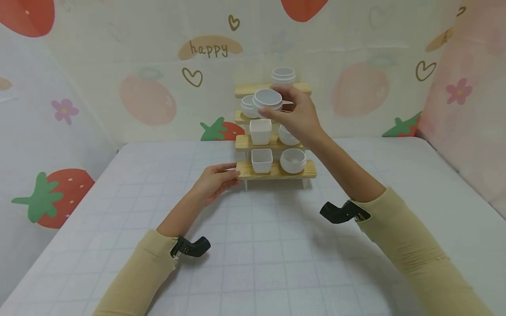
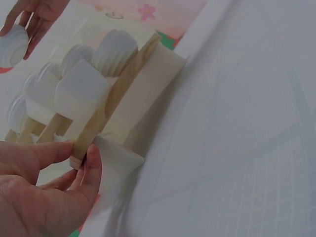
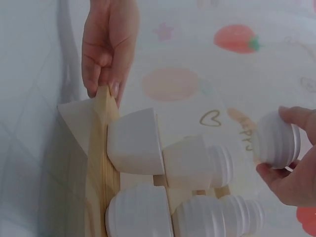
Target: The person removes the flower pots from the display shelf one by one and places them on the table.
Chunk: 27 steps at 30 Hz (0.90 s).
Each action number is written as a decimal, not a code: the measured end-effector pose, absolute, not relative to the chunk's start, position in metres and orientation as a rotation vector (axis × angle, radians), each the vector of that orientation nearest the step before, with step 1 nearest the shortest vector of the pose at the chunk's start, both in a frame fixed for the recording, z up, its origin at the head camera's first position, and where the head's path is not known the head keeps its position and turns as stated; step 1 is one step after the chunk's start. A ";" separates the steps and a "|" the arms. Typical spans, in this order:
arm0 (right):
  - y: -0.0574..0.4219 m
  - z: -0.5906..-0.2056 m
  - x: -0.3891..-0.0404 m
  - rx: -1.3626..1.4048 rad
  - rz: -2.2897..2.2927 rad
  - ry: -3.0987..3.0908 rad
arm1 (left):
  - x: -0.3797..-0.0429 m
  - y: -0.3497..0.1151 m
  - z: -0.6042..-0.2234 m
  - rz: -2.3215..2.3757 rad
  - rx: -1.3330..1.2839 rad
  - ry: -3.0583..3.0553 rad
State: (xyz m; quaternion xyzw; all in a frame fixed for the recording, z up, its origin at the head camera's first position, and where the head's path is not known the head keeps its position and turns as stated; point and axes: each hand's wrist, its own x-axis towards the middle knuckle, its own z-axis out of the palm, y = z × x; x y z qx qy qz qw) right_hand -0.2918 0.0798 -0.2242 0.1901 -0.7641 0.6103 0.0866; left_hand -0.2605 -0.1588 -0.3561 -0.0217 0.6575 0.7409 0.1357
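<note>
A four-step wooden display stand (image 1: 245, 169) with white supports stands toward the back of the table. My left hand (image 1: 215, 181) pinches the left end of its lowest board (image 2: 116, 94) between thumb and fingers. Up by the higher steps, my right hand (image 1: 298, 109) grips a small white round pot (image 1: 267, 100) with a ribbed side (image 3: 276, 140), held upright and off the boards. On the lowest step sit a square white pot (image 1: 262, 160) and a round one (image 1: 293, 160). Another square pot (image 1: 260, 131) and round pot (image 1: 287, 136) occupy the step above.
Partly behind the held pot is another round pot (image 1: 247, 106), on the third step. One more round pot (image 1: 283, 75) tops the stand. A pale gridded cloth covers the table (image 1: 253, 245). Behind it hangs a strawberry-print backdrop (image 1: 269, 48).
</note>
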 end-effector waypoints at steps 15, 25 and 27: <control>0.080 -0.233 -0.272 0.626 1.831 -2.292 | -0.262 -0.159 -0.356 2.151 -0.075 1.899; 0.088 -0.239 -0.261 0.630 1.837 -2.322 | -0.260 -0.157 -0.353 2.152 -0.078 1.895; 0.089 -0.241 -0.259 0.626 1.836 -2.330 | -0.260 -0.158 -0.353 2.153 -0.078 1.895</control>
